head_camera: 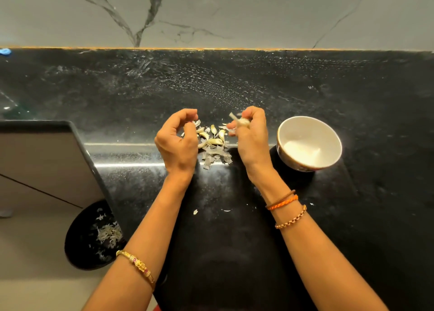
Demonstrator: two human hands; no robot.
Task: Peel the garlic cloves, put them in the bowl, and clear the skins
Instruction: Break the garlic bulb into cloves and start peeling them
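A person's right hand (249,132) pinches a garlic clove (243,122) above a black counter (352,94), a strip of skin (233,116) sticking up-left; the left hand (177,136) hovers just beside, fingers curled, seemingly holding nothing; unpeeled cloves (215,136) and skins (215,156) lie between them; the white bowl (308,122), right of the right hand, holds pale peeled cloves; a dark bin (77,245) below left holds skins.

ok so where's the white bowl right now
In the head view, the round white ceramic bowl sits on the black stone countertop, just right of the right hand, which holds a garlic clove, and apart from the garlic pile.
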